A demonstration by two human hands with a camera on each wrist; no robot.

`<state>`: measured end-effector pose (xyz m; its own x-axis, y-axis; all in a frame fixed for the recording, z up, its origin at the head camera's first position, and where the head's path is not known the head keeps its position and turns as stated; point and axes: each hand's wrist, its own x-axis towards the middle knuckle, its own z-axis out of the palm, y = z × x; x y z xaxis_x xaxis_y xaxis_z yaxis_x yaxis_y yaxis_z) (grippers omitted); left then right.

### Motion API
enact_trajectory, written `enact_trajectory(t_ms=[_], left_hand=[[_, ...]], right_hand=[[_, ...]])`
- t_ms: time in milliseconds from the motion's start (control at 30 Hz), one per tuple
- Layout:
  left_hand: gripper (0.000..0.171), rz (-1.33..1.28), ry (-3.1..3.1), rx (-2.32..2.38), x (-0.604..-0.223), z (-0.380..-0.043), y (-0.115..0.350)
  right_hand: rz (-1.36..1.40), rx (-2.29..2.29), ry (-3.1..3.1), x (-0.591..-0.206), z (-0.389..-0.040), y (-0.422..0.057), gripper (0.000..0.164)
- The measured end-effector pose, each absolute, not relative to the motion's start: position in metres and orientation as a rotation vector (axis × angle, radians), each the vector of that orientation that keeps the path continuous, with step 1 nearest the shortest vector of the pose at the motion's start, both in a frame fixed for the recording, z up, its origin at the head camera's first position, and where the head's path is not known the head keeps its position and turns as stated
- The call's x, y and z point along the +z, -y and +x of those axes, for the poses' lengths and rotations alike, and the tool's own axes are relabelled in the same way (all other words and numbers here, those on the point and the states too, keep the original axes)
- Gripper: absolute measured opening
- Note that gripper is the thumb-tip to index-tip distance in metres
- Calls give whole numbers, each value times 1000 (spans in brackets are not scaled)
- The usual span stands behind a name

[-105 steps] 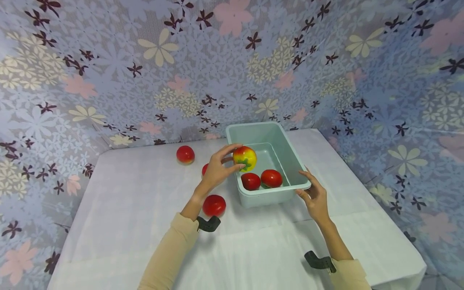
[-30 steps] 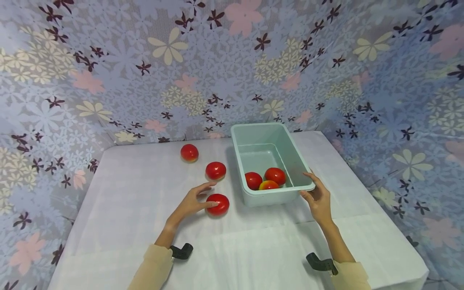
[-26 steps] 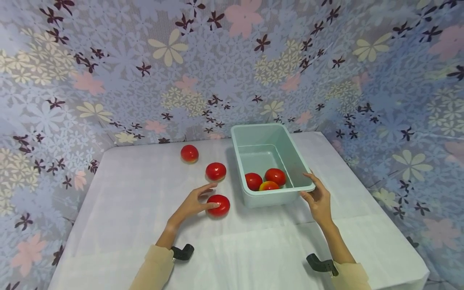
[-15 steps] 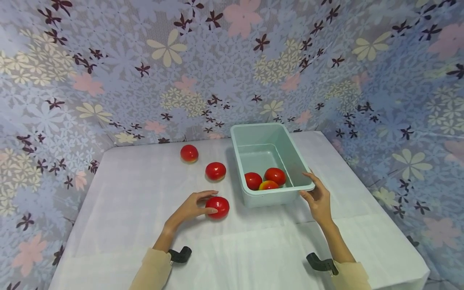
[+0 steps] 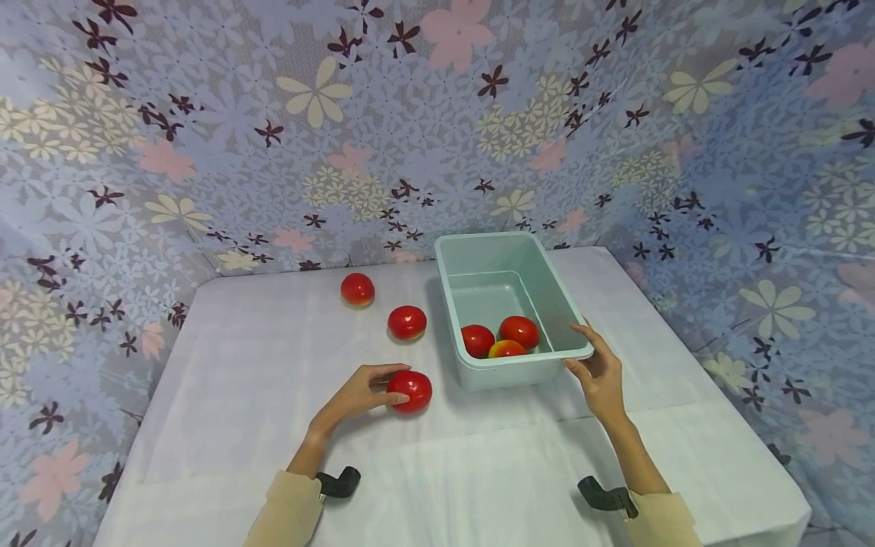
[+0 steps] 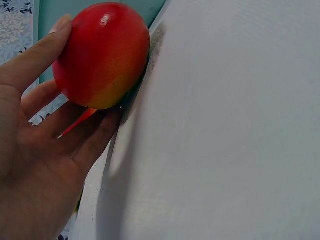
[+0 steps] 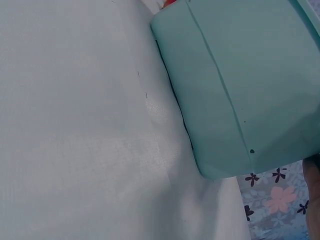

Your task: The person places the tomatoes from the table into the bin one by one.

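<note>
My left hand (image 5: 364, 393) holds a glossy red tomato (image 5: 410, 392), likely artificial, on the table left of the bin. In the left wrist view that tomato (image 6: 102, 55) shows a yellowish underside, with the thumb on one side and the fingers on the other. My right hand (image 5: 600, 376) grips the near right corner of a pale green plastic bin (image 5: 519, 371). Inside the bin's near end lie a red tomato (image 5: 477, 341), another red tomato (image 5: 519, 332) and a red-and-yellow tomato (image 5: 506, 349), partly hidden by the rim. The right wrist view shows mainly the bin's outer wall (image 7: 230, 90).
Two more red tomatoes lie left of the bin: a middle tomato (image 5: 406, 323) and a far tomato (image 5: 358, 289) near the back edge. A white cloth (image 5: 225, 395) covers the table. Floral fabric (image 5: 383, 129) hangs behind and at the sides.
The red-and-yellow tomato, earlier in my left hand over the bin, now lies inside it. My left hand has moved to the nearest table tomato and closed around it. My right hand stays on the bin.
</note>
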<state>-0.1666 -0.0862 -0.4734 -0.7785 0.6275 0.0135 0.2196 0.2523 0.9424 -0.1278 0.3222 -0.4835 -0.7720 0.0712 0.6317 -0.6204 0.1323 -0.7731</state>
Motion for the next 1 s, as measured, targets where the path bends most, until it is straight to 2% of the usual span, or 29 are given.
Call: enact_trajectory(t_ms=[333, 1000], left_hand=[[56, 758, -2179, 1604, -513, -180, 86], [55, 660, -2242, 1869, -499, -185, 73]], right_hand=[[528, 1694, 1876, -486, -126, -324, 52], [532, 1647, 1893, -486, -126, -325, 53]])
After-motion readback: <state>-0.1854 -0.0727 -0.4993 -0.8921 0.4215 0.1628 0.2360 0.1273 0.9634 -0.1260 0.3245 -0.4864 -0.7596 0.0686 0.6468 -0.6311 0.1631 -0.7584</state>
